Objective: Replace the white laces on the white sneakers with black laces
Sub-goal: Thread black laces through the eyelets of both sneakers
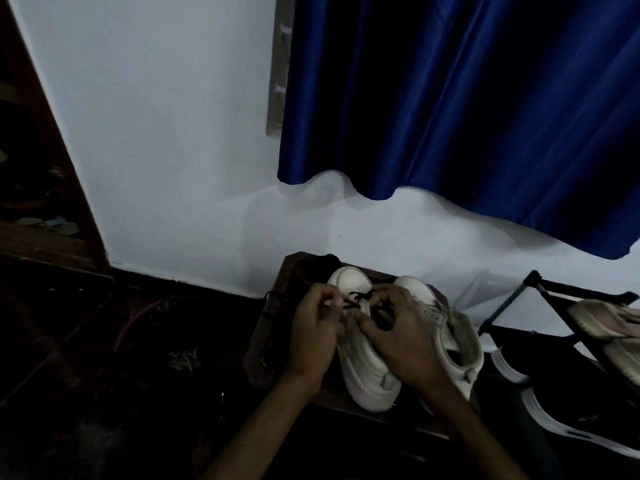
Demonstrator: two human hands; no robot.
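Observation:
Two white sneakers stand side by side on a dark wooden stool, toes toward the wall. The left sneaker has a black lace crossing its lower eyelets. My left hand pinches the lace at the shoe's left side. Over the tongue area, my right hand has its fingers curled and pinches the lace's other end. The right sneaker lies partly behind my right hand; its lacing is hidden. No white lace shows.
A black shoe rack stands at the right, holding a pale shoe and dark shoes with white soles. A blue curtain hangs above on the white wall. The dark floor spreads to the left.

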